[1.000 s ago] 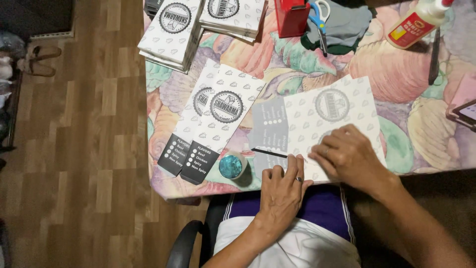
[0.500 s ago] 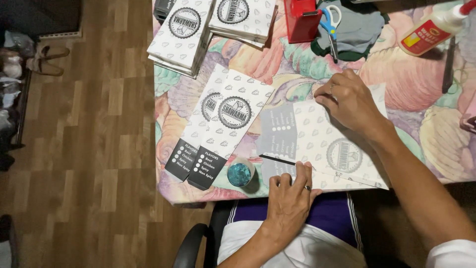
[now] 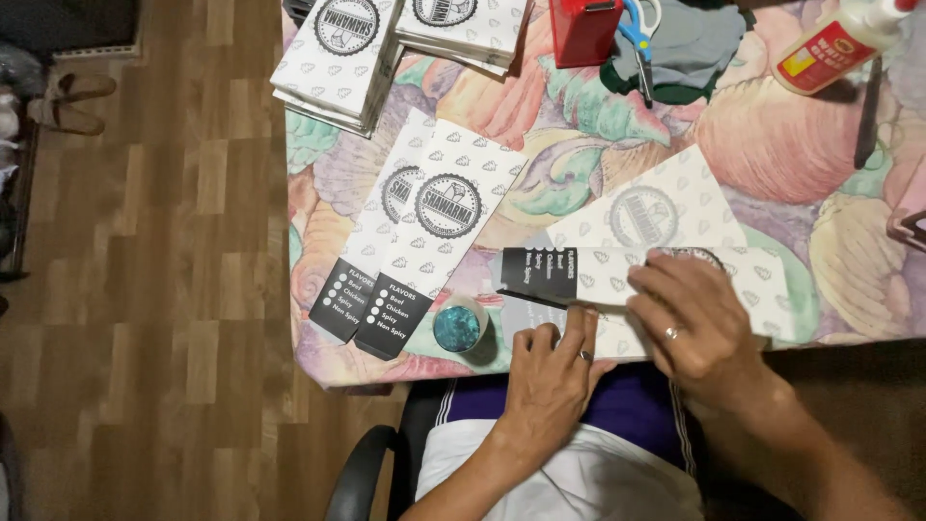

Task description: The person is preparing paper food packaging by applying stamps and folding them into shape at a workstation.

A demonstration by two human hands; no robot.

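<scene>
A white printed paper sheet (image 3: 641,217) with a round emblem lies on the flowered tablecloth (image 3: 772,145). One long flap of it, with a black end (image 3: 538,275), is folded over toward me. My right hand (image 3: 696,323) lies on this flap and holds it down, a ring on one finger. My left hand (image 3: 552,376) rests at the table's near edge, fingertips pressing the sheet's lower border.
Two finished paper sleeves (image 3: 424,241) lie to the left, a small round blue-green pot (image 3: 458,328) beside them. Stacks of sleeves (image 3: 338,48), a red box (image 3: 584,29), scissors (image 3: 637,39), grey cloth (image 3: 694,43) and a glue bottle (image 3: 830,43) sit at the back. Wooden floor (image 3: 174,289) at left.
My right hand went to the sheet's far edge, then came back toward me with the flap folded over. My left hand stayed at the near edge.
</scene>
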